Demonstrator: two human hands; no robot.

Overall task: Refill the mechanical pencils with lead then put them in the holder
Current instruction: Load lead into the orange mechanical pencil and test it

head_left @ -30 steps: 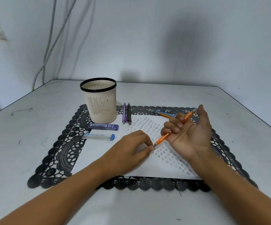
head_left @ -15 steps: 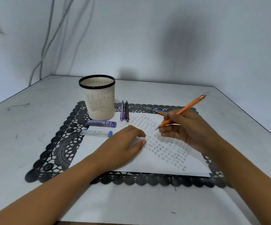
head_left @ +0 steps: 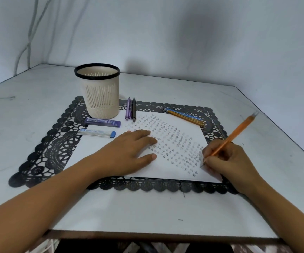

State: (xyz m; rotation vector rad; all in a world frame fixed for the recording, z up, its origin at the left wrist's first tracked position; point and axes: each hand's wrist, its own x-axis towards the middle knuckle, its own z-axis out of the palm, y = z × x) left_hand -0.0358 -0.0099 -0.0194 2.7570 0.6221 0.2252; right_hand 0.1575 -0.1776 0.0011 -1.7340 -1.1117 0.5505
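Hands first, nearest the table's [head_left: 147, 207] front edge. The right hand [head_left: 227, 161] grips an orange mechanical pencil [head_left: 233, 136] in a writing hold, fingers curled round its lower barrel. The tip is down on the sheet of paper [head_left: 165, 172] near its right border, and the cap end slants up and away. The left hand [head_left: 129, 152] lies flat on the sheet with fingers straight, grasping nothing, only pinning it to the black lace mat [head_left: 52, 148].

This looks to me like a test stroke, checking that the lead feeds. Done well, it wants light pressure and only a short bit of lead showing, since thin lead snaps if leaned on. The flat palm should stop the paper sliding.

Further back, two lead cases lie side by side, a clear one with a blue cap [head_left: 96, 133] and a dark purple one [head_left: 102, 122]. Beyond them lie a purple pencil [head_left: 128, 110] and a black pencil [head_left: 133, 110], touching each other, with a blue and orange pair [head_left: 184, 116] off to the right. The cream holder [head_left: 100, 99] stands upright at the mat's far-left corner, with nothing sticking out above its rim.
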